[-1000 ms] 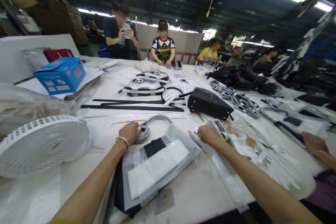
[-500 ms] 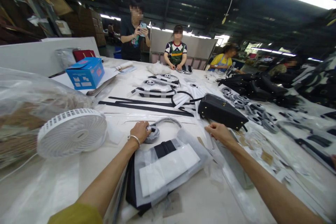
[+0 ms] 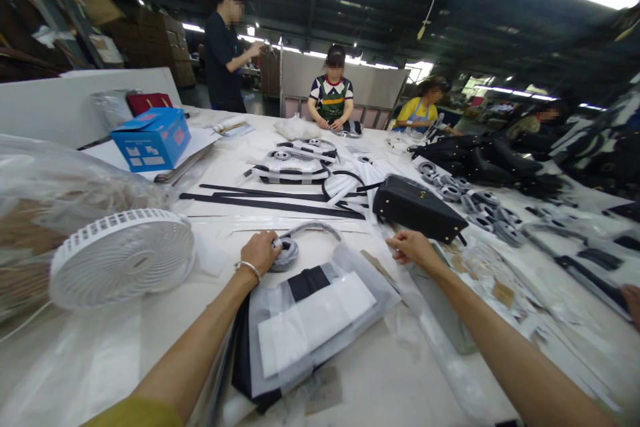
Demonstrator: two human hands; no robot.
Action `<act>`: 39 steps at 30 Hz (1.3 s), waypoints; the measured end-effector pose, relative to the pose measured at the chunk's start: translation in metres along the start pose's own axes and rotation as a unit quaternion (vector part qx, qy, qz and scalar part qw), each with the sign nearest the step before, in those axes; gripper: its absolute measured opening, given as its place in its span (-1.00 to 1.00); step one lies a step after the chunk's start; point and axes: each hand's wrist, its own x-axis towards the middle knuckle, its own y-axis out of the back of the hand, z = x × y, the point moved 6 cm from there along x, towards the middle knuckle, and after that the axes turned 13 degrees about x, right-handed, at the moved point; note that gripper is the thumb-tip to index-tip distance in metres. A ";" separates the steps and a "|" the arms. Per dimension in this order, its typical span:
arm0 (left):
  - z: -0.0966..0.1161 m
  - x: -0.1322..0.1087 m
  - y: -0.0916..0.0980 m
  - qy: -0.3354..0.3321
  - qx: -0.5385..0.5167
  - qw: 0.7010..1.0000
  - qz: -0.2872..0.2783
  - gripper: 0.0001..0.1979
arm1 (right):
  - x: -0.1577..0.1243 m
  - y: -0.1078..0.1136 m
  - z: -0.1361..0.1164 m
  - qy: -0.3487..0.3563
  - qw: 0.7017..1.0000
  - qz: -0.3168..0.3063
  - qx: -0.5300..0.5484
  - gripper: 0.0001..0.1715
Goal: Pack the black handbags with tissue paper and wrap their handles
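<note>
My left hand (image 3: 261,252) is closed at the edge of a grey plastic-wrapped ring (image 3: 286,255). From that ring a wrapped bag handle (image 3: 316,228) curves away to the right. Below it lies a black bag (image 3: 243,353), largely covered by translucent sheeting, with a white padded sheet (image 3: 316,325) on top. My right hand (image 3: 413,248) pinches thin clear plastic (image 3: 435,323), a long strip trailing down the table towards me. Just beyond the right hand rests a finished-looking black bag (image 3: 417,209) with small gold studs.
A white fan (image 3: 125,259) stands at left beside a large clear plastic sack (image 3: 75,167) and a blue box (image 3: 150,139). Black strips (image 3: 270,205) lie ahead. Wrapped rings (image 3: 480,207) and black bags (image 3: 495,159) pile up at right. Several people are around the table.
The standing person across the table has turned sideways and lowered the phone. My view has shifted slightly right; both hands stay at nearly the same places.
</note>
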 end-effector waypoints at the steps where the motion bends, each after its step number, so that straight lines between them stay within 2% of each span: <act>1: 0.000 0.000 0.001 0.007 0.000 1.000 0.000 -0.81 | -0.003 0.000 -0.005 0.004 1.000 -0.006 0.030 -0.72; 4: -0.001 -0.002 0.004 0.021 0.006 1.000 0.004 -0.78 | -0.017 -0.008 -0.034 0.052 0.984 -0.047 0.165 -0.63; 6: -0.002 -0.003 0.006 0.024 0.013 1.000 0.008 -0.77 | -0.033 -0.023 -0.067 0.123 0.961 -0.092 0.230 -0.58; 10: -0.004 -0.004 0.011 0.029 0.024 0.999 0.019 -0.78 | -0.075 -0.070 -0.139 0.315 0.911 -0.142 0.224 -0.70; 13: -0.004 -0.006 0.017 0.026 0.024 0.999 0.024 -0.80 | -0.098 -0.118 -0.164 0.403 0.880 -0.165 0.187 -0.82; 17: -0.005 -0.008 0.025 0.019 0.021 0.999 0.032 -0.81 | -0.106 -0.173 -0.158 0.484 0.844 -0.205 0.109 -0.98; 20: -0.007 -0.009 0.027 0.016 0.017 0.999 0.036 -0.81 | -0.101 -0.194 -0.141 0.491 0.835 -0.238 0.067 -0.89; 24: -0.010 -0.009 0.027 0.015 0.012 0.999 0.041 -0.82 | -0.096 -0.199 -0.129 0.469 0.843 -0.261 0.027 -0.80; 28: -0.007 -0.009 0.027 0.011 0.010 0.999 0.046 -0.83 | -0.096 -0.198 -0.131 0.474 0.845 -0.246 0.008 -0.76; 34: -0.001 -0.009 0.029 0.005 0.011 0.999 0.053 -0.83 | -0.093 -0.213 -0.123 0.475 0.842 -0.245 -0.077 -0.75; 37: 0.001 -0.010 0.029 0.003 0.008 0.999 0.051 -0.83 | -0.089 -0.219 -0.121 0.467 0.847 -0.219 -0.131 -0.77; 39: 0.002 -0.011 0.029 0.003 0.004 0.999 0.049 -0.84 | -0.089 -0.225 -0.125 0.495 0.831 -0.192 -0.164 -0.79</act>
